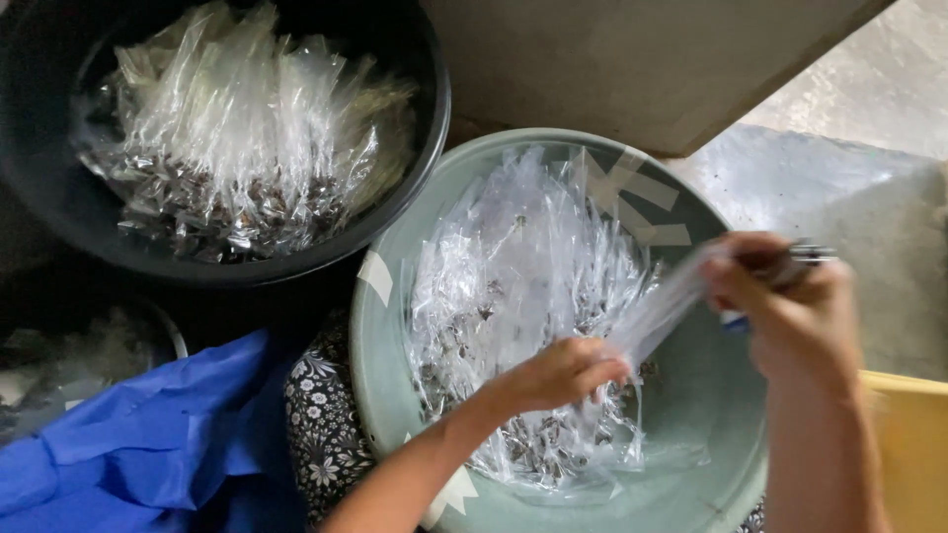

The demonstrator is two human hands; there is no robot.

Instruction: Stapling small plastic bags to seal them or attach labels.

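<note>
Here the left hand (561,373) pinches the near end of a clear plastic sleeve (660,308), while the right hand (780,296) grips its far end together with a slim metal tool (805,255). The sleeve stretches between them above a pale green basin (380,326) of clear packets. A black tub (59,207) of similar packets sits far left, and blue cloth (148,444) lies near left.

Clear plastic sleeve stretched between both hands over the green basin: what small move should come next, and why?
Probably draw the clear plastic sleeve fully free of the heap. The left hand pinches its lower end at the pile of clear packets in the pale green round basin, while the right hand, also gripping a dark tool, holds the upper end taut.
</note>
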